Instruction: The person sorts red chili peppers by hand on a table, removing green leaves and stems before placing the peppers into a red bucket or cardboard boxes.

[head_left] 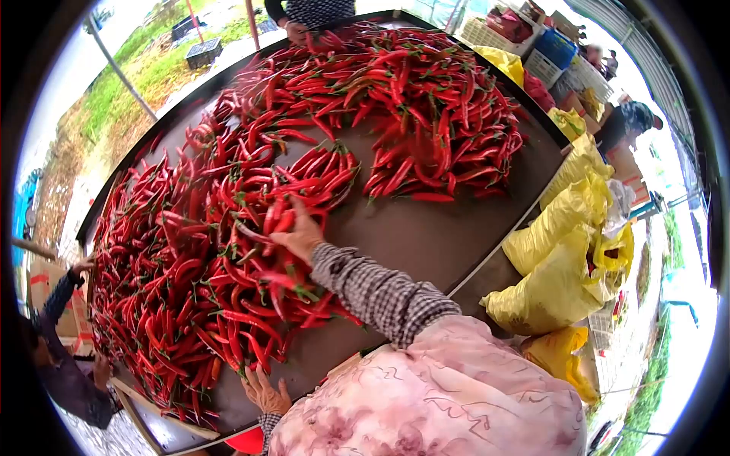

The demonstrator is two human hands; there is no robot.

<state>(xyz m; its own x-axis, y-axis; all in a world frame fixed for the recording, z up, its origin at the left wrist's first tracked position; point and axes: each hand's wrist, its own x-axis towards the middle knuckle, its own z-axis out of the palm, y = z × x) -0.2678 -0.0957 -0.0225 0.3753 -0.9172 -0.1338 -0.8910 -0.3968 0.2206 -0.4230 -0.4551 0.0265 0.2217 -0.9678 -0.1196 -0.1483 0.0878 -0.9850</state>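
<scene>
A broad heap of red chili peppers (175,281) with green stems covers much of a brown tabletop (426,243). My right hand (302,234), in a checkered sleeve, reaches over the heap with its fingers closed around red chilies (282,220). Below it, another chili (283,281) is smeared by motion. My left hand (264,391) lies near the table's front edge, fingers spread beside the lowest chilies and holding nothing.
A second mound of chilies (449,129) lies at the far right. Yellow sacks (551,281) line the right side. Two people's hands are at the table, one at the back (296,32), one at the left (84,264). Crates (544,67) stand behind.
</scene>
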